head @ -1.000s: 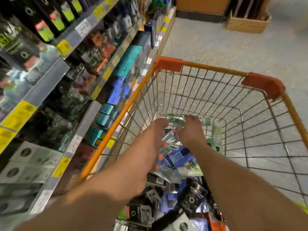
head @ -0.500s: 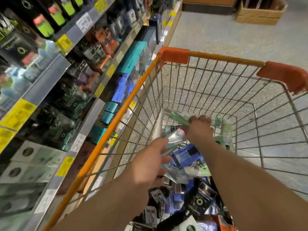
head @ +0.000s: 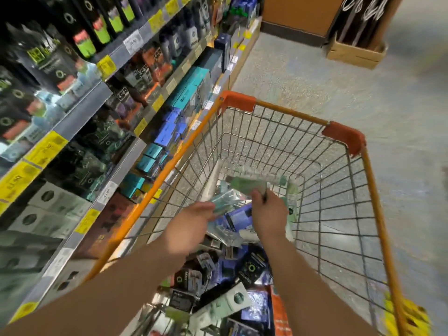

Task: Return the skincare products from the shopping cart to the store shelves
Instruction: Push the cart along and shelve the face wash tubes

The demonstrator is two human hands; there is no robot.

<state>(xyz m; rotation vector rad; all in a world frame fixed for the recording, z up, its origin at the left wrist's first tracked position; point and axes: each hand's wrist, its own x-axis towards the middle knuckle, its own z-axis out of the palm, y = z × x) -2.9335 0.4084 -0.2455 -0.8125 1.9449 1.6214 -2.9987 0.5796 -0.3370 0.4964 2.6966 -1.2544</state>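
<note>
A pale green tube (head: pixel 247 185) is gripped by the right hand (head: pixel 269 214) and a silvery packet (head: pixel 225 202) by the left hand (head: pixel 191 226), both raised higher than before inside the orange-rimmed shopping cart (head: pixel 291 112), with open wire-walled room toward 12 o'clock.

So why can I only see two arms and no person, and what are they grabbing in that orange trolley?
The camera sits on the person's head and looks down, so you see only their arms. The left hand holds a shiny packet. The right hand grips a pale green tube. Both reach into the shopping cart, which has many small boxes and packets piled inside. On the left are store shelves full of products with yellow price tags.
</note>
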